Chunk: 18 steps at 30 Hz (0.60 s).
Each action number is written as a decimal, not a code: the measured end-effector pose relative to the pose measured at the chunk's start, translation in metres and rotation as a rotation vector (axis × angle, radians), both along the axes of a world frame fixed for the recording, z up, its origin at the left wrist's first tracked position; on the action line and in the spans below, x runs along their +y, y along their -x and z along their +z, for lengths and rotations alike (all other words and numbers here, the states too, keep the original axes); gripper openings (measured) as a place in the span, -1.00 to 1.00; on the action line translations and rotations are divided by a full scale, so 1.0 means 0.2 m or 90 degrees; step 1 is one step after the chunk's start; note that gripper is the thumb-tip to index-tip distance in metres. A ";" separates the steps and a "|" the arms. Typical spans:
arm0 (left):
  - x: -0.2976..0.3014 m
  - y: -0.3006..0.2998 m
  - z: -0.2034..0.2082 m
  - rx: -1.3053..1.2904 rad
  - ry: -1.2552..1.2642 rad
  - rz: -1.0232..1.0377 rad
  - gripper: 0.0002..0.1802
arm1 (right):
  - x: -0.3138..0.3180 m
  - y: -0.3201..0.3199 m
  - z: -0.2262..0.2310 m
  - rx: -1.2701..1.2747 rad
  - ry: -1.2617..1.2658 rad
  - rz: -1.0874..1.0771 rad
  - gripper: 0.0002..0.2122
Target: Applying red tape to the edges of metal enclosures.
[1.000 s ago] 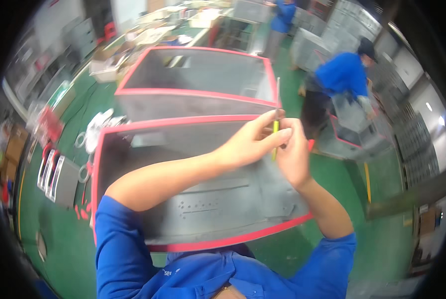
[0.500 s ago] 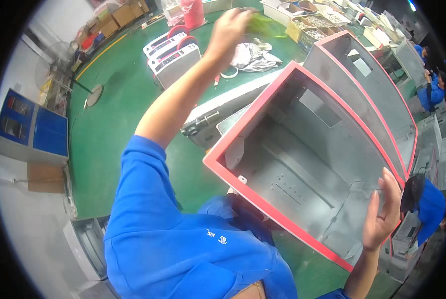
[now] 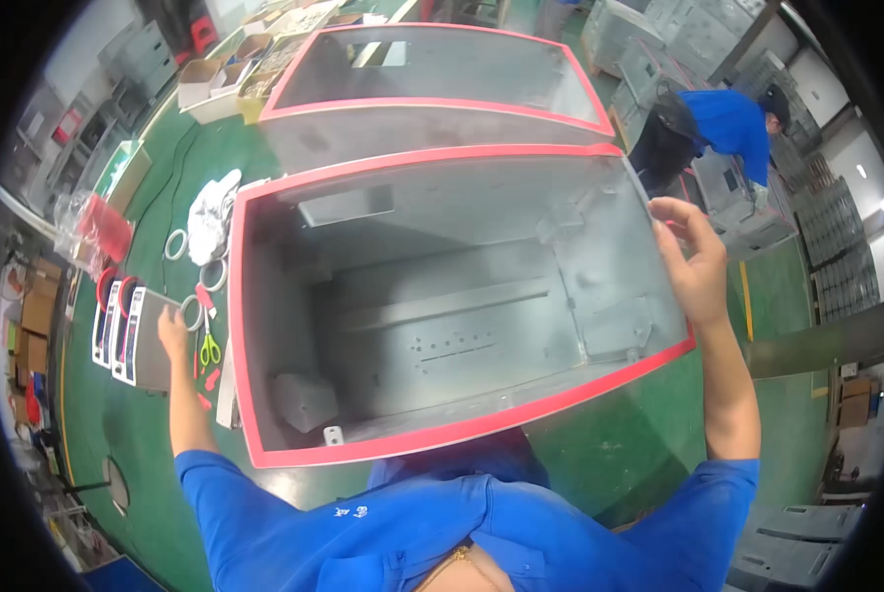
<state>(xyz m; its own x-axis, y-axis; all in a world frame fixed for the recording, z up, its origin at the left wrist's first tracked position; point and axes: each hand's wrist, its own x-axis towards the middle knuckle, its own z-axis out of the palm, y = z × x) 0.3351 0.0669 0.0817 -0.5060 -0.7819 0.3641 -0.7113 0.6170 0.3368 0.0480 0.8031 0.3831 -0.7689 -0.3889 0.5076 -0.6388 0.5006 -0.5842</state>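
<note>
A large open grey metal box point(image 3: 481, 326) fills the middle, with red strips along its far, left and near rims. At its right rim my right hand point(image 3: 695, 259) is curled, thumb and fingers around the edge. Out to the left, my left hand point(image 3: 173, 337) is beside a white box-shaped device point(image 3: 148, 335), its fingers apart and nothing visible in them. Scissors with yellow-green handles point(image 3: 208, 350) lie just right of that hand, separate from it. Rolls of tape point(image 3: 213, 274) and small red pieces point(image 3: 213, 379) lie around the scissors.
Another red-rimmed grey metal box point(image 3: 442, 74) stands behind the first. White cloth point(image 3: 212, 215) and a red bundle in clear plastic point(image 3: 106, 229) lie to the left. Bins of small parts point(image 3: 254, 74) are at the far left. A co-worker in blue point(image 3: 728, 128) bends over grey boxes at right.
My view has turned left-to-right, so the box now lies square before me. My left hand has come down from beside a blurred green thing to the scissors' side. My right hand has closed at the rim.
</note>
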 end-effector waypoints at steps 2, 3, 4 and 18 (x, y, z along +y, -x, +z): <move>-0.01 0.11 0.22 0.132 -0.029 -0.030 -0.59 | 0.14 0.14 -0.04 -0.059 0.058 -0.026 -0.81; 0.04 0.21 0.33 0.207 0.011 -0.101 -0.61 | 0.20 0.21 -0.05 -0.084 0.073 -0.033 -0.82; 0.14 0.32 0.49 0.283 0.051 -0.171 -0.64 | 0.26 0.27 -0.04 -0.109 0.087 -0.039 -0.83; 2.70 1.03 1.55 0.071 0.133 -0.575 -0.58 | 0.27 1.18 -0.16 -0.137 -0.075 0.338 -0.75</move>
<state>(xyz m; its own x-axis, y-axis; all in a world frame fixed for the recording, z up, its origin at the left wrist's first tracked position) 0.1298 0.6061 0.3914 -0.8440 -0.0220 0.5359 0.0978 0.9761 0.1941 -0.1873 0.8578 0.3512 -0.5346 -0.7932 0.2916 -0.6932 0.2142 -0.6882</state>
